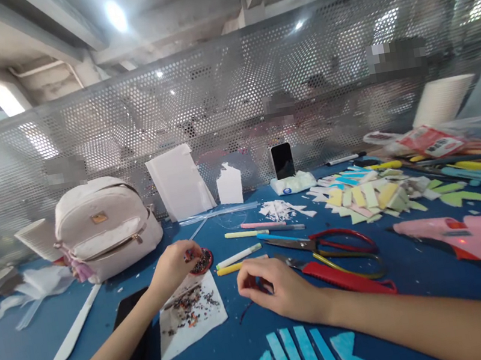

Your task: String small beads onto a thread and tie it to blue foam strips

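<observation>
My left hand (173, 270) is curled, its fingertips pinching at a small red dish (202, 261) filled with tiny dark beads. Below it lies a white paper sheet (192, 318) sprinkled with more of the dark bits. My right hand (280, 289) rests on the blue table with fingers bent and pinched together near a small blue piece; what it holds is too small to make out. Blue foam strips and triangles (309, 357) lie in front of my right wrist. Scissors with red handles (324, 244) sit just beyond my right hand.
A white backpack (104, 226) stands at the left, a black phone (134, 355) under my left forearm. A pink glue gun (478, 239) lies right. Coloured pens (249, 233), foam scraps (365, 193), a propped phone (282, 161) and a perforated metal screen (228, 103) are behind.
</observation>
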The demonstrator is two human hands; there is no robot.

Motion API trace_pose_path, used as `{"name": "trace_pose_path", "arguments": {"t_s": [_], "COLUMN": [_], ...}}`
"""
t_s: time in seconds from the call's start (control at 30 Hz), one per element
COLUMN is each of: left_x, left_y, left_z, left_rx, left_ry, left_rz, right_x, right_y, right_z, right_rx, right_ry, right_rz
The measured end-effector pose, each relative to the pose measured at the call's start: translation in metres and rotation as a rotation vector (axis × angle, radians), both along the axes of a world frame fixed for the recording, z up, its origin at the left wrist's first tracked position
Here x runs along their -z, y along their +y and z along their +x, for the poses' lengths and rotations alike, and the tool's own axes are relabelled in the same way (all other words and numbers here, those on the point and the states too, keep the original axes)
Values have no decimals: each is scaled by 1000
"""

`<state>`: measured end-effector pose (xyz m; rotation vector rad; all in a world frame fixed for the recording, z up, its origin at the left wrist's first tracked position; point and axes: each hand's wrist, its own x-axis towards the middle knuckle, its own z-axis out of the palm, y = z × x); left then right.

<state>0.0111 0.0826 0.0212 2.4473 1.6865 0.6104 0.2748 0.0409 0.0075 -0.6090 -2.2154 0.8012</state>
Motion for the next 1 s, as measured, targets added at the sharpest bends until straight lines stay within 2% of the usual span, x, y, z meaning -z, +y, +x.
{"name": "trace_pose_path", "arguments": {"t_s": [0.23,0.57,0.83,1.0], "left_x": [-6,-5,-2,-4], "left_y": [2,5,9,9], "left_z": [11,17,19,18], "left_rx": [71,54,68,75], "left_ry": [142,293,342,294], "left_rz": [-11,29,53,48], "right_x": [0,-2,-3,-2], "right_y": [0,-2,-2,-1], "right_z": [0,-1,-1,-1], "right_rx": [-6,0,4,-9], "right_ry": [-2,10,8,-1], "right_rz": [4,-14,-9,-15]}}
